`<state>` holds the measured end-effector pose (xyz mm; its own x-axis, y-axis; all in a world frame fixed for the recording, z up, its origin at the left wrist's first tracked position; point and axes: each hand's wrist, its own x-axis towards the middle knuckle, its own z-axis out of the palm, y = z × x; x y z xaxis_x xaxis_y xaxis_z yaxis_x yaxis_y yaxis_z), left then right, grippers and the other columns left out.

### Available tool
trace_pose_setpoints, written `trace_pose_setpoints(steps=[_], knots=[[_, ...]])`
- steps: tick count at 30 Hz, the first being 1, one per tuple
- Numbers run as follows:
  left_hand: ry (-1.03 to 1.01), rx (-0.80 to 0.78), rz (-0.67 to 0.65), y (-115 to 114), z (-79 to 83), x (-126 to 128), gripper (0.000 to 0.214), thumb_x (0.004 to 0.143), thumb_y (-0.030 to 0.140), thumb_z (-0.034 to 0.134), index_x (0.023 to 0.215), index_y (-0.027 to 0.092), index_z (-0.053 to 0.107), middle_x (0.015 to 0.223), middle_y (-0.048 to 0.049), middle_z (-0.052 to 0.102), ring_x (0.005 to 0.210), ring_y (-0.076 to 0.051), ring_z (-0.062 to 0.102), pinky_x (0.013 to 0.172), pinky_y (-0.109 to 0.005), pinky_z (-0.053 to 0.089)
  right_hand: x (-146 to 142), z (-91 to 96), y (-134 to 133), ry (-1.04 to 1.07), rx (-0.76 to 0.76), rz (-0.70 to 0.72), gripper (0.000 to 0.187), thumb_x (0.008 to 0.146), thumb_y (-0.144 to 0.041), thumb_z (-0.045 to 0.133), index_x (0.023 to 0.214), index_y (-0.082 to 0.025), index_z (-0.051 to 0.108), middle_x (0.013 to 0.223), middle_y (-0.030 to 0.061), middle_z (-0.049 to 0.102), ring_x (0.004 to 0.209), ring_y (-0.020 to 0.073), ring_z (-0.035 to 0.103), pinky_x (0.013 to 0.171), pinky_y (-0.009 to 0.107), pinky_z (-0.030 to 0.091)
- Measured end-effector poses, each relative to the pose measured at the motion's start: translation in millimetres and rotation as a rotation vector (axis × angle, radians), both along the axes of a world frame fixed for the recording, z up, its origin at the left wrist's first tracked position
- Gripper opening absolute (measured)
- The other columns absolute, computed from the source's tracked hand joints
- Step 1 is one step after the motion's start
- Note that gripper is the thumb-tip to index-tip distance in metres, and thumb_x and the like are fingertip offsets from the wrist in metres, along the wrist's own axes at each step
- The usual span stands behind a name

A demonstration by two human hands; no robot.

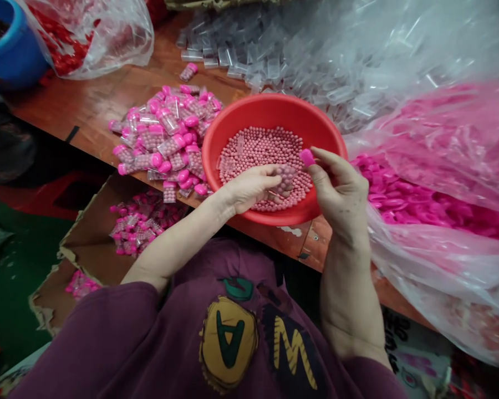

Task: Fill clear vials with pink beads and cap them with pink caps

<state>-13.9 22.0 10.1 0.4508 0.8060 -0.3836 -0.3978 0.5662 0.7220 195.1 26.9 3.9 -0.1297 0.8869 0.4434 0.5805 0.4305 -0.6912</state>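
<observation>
My left hand is closed around a small clear container filled with pink beads, held over the red basin. My right hand pinches a bright pink cap between thumb and fingers, just right of the container and apart from it. Loose pink beads cover the basin's bottom, and a clear empty container lies among them. Left of the basin is a heap of bead-filled containers with pink caps.
Clear empty containers are piled behind the basin. A plastic bag of pink caps lies at the right. Below the table's edge, a cardboard box holds more capped containers. A blue tub and a bag of red pieces stand at far left.
</observation>
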Motion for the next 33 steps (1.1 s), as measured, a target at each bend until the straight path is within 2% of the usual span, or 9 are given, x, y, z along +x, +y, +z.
trace_pose_setpoints(steps=[2,5,10,16,18,21,24,26,33], knots=[[0.003,0.018,0.024,-2,-1.8,1,0.012,0.103,0.013,0.065,0.111,0.016,0.074,0.094,-0.005,0.077,0.081,-0.014,0.07,0.074,-0.026,0.052,-3,6.6,-3,-0.078,0.008,0.036,0.035,0.111,-0.043,0.062,0.14,-0.035,0.08,0.12,0.0085,0.084,0.11,0.0315,0.079,0.104,0.057,0.065],[-0.017,0.047,0.053,-3,-3.5,1,0.012,0.101,0.011,0.067,0.108,0.016,0.075,0.095,-0.004,0.076,0.084,-0.014,0.07,0.078,-0.026,0.051,-6,12.7,-7,-0.174,0.013,0.089,0.035,0.113,-0.037,0.058,0.139,-0.037,0.081,0.122,0.0089,0.084,0.115,0.0332,0.076,0.109,0.061,0.061],[-0.034,0.052,0.074,-3,-2.6,0,0.016,0.098,0.005,0.064,0.102,0.016,0.075,0.089,-0.0018,0.07,0.081,-0.011,0.063,0.079,-0.023,0.051,-7,9.4,-6,-0.282,0.001,0.097,0.037,0.112,-0.036,0.056,0.137,-0.04,0.083,0.12,0.0081,0.084,0.116,0.0342,0.074,0.107,0.063,0.062],[-0.084,0.034,0.052,-2,-4.4,0,0.008,0.102,0.012,0.066,0.098,0.016,0.073,0.09,-0.0026,0.071,0.079,-0.011,0.063,0.081,-0.026,0.052,-3,-2.1,-4,-0.408,0.038,-0.063,0.039,0.114,-0.042,0.051,0.138,-0.037,0.082,0.123,0.01,0.084,0.119,0.0385,0.07,0.111,0.069,0.054],[-0.101,-0.004,0.059,-1,-4.3,-1,0.011,0.102,0.011,0.065,0.105,0.016,0.074,0.092,-0.0036,0.074,0.08,-0.012,0.065,0.083,-0.028,0.053,-3,-5.3,-4,-0.379,0.02,-0.12,0.04,0.114,-0.043,0.051,0.139,-0.036,0.082,0.124,0.0117,0.083,0.119,0.0394,0.071,0.112,0.07,0.053],[-0.157,-0.063,0.091,1,-2.7,-3,0.023,0.099,0.007,0.06,0.115,0.016,0.075,0.103,-0.0068,0.08,0.09,-0.016,0.072,0.088,-0.031,0.054,-5,-7.5,-6,-0.23,0.008,-0.131,0.038,0.113,-0.045,0.055,0.139,-0.035,0.081,0.126,0.0105,0.084,0.117,0.0363,0.074,0.111,0.066,0.058],[-0.232,-0.084,0.13,2,-1.0,-4,0.02,0.105,0.015,0.058,0.114,0.015,0.076,0.108,-0.0108,0.083,0.1,-0.021,0.075,0.088,-0.033,0.056,-9,-4.8,-8,-0.034,-0.004,-0.09,0.035,0.11,-0.047,0.062,0.139,-0.037,0.08,0.126,0.007,0.084,0.114,0.0327,0.078,0.109,0.06,0.063],[-0.257,-0.089,0.151,1,0.3,-4,0.021,0.109,0.022,0.059,0.109,0.013,0.077,0.103,-0.0109,0.082,0.098,-0.02,0.074,0.087,-0.032,0.056,-12,-0.7,-8,0.042,-0.014,-0.059,0.033,0.109,-0.047,0.066,0.138,-0.039,0.081,0.125,0.0067,0.084,0.116,0.0321,0.078,0.111,0.059,0.063],[-0.222,-0.054,0.145,-3,2.9,3,0.015,0.102,0.004,0.065,0.096,0.011,0.076,0.088,-0.0019,0.072,0.081,-0.009,0.065,0.077,-0.022,0.047,-22,6.4,-4,-0.03,0.032,0.047,0.027,0.109,-0.035,0.066,0.128,-0.031,0.086,0.122,0.0076,0.084,0.115,0.0275,0.08,0.107,0.051,0.066]])
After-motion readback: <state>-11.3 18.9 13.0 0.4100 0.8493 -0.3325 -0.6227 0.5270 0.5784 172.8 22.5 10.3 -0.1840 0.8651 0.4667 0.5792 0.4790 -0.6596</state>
